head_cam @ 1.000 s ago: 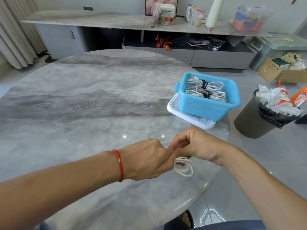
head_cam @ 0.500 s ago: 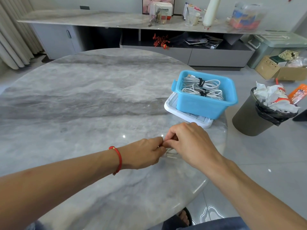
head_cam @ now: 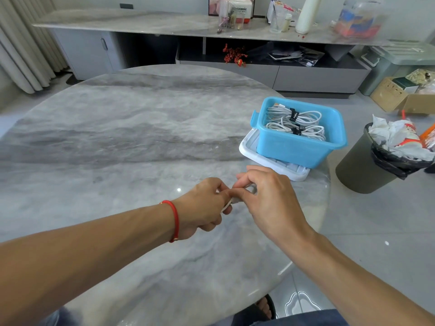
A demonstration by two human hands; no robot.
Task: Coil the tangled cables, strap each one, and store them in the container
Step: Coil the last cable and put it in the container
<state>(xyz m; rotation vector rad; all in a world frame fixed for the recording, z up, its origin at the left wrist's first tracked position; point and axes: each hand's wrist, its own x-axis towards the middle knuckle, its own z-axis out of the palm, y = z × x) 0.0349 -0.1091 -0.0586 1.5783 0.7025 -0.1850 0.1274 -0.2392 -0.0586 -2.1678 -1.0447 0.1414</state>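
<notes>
Your left hand (head_cam: 202,205) and right hand (head_cam: 270,198) meet just in front of the blue container (head_cam: 301,147), both curled in a pinching grip on a small white cable (head_cam: 227,204); only a short pale sliver of it shows between your fingers, so you cannot tell whether a strap is on it. The hands touch at the fingertips, held low above the grey marbled surface (head_cam: 131,142). The container stands at the surface's edge, resting on a white lid (head_cam: 263,158) that pokes out beneath it. Inside the container lie two coiled white cables (head_cam: 296,124), each bound at its middle with a black strap (head_cam: 294,114). A red cord bracelet (head_cam: 174,220) circles your left wrist. Beside the container, down on the floor, a dark bin (head_cam: 362,170) holds crumpled paper
</notes>
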